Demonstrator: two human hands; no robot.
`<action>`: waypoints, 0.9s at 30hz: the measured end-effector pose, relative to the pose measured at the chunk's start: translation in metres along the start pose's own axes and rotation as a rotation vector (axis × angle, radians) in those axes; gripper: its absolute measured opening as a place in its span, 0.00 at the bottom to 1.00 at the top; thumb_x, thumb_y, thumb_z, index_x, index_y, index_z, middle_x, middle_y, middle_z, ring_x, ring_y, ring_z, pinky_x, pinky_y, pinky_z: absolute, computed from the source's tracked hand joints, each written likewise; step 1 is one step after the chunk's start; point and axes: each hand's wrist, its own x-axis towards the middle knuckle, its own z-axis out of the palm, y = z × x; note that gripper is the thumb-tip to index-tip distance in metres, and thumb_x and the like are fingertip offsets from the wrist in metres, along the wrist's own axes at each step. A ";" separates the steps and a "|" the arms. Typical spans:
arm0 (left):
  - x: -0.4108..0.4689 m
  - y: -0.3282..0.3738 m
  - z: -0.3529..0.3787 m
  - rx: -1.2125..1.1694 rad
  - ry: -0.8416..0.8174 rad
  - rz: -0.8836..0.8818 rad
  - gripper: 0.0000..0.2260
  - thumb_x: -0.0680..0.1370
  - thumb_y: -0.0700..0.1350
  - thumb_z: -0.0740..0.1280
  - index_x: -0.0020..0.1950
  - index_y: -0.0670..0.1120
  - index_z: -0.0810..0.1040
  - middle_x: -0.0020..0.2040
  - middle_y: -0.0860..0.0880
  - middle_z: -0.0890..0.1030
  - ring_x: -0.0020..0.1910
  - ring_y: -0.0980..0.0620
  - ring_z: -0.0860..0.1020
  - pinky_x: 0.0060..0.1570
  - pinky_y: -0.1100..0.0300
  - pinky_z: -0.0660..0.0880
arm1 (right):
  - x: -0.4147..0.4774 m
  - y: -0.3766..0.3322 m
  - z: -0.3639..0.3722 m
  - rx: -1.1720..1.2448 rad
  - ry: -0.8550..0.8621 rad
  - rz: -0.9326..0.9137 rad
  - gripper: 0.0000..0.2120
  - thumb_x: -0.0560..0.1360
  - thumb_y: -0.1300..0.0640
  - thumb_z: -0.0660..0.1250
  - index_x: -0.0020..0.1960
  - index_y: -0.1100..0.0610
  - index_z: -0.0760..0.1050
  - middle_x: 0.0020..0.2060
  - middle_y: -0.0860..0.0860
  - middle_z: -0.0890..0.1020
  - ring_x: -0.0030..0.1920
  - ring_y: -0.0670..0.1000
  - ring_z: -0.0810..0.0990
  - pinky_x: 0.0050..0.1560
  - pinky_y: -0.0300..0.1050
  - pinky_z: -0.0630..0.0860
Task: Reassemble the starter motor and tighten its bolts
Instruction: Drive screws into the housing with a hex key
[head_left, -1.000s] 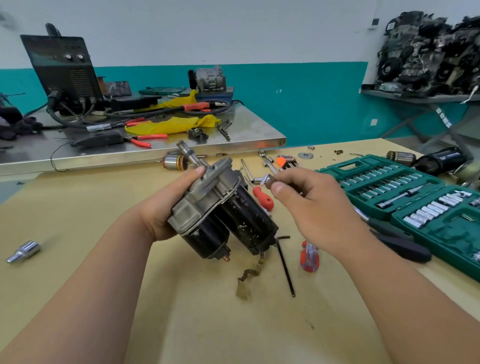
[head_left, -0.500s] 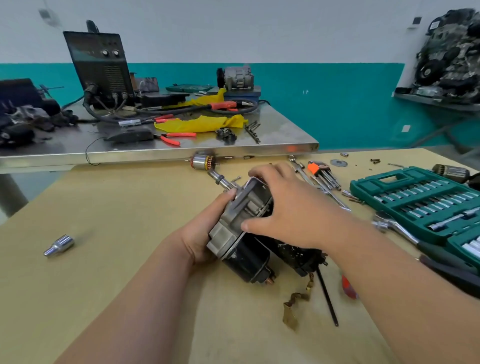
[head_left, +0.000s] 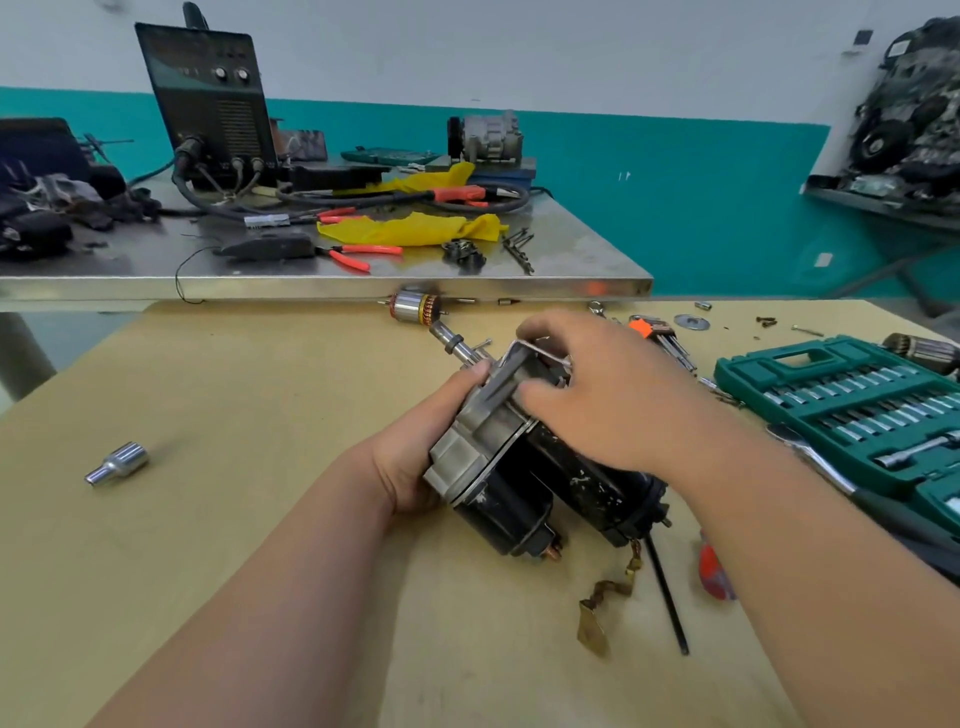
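Under the right hand's (head_left: 613, 400) fingers (head_left: 543, 330) the starter motor (head_left: 519, 499) is black with a silver-grey end. Right of them the socket set case (head_left: 740, 371) is green. Beyond them the cloth (head_left: 415, 228) is yellow.

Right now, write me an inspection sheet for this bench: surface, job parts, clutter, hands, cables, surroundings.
Surface: tan board, steel table behind it.
Job's things: starter motor, shaft pointing away, held in both hands.
Clutter: socket set open at right, ratchet beside it, loose socket at left, armature, hex keys, red screwdriver, black rod.
Hands: left hand grips the housing's side; right hand curls over its top end.
Cables: black leads run from the welder across the steel table.
Surroundings: teal-and-white wall, shelf of engine parts at right.
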 end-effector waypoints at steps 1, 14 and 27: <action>0.000 0.000 0.000 0.001 0.001 0.000 0.20 0.64 0.64 0.71 0.43 0.49 0.87 0.43 0.47 0.85 0.41 0.50 0.84 0.43 0.58 0.80 | 0.001 0.003 -0.004 0.052 0.033 0.009 0.19 0.74 0.47 0.65 0.65 0.41 0.69 0.55 0.42 0.78 0.54 0.46 0.77 0.50 0.41 0.74; -0.002 -0.001 -0.001 -0.024 0.045 -0.005 0.19 0.69 0.63 0.67 0.41 0.49 0.87 0.40 0.46 0.85 0.37 0.51 0.83 0.42 0.59 0.81 | -0.007 -0.005 0.010 -0.046 0.056 0.032 0.26 0.72 0.44 0.65 0.68 0.42 0.64 0.62 0.45 0.73 0.56 0.49 0.76 0.54 0.50 0.76; -0.001 -0.001 -0.004 0.002 0.027 -0.030 0.21 0.69 0.66 0.68 0.44 0.49 0.87 0.43 0.46 0.85 0.41 0.49 0.83 0.43 0.58 0.79 | -0.008 0.001 0.012 -0.101 0.106 -0.157 0.27 0.68 0.37 0.66 0.65 0.40 0.65 0.56 0.40 0.66 0.50 0.47 0.76 0.42 0.41 0.74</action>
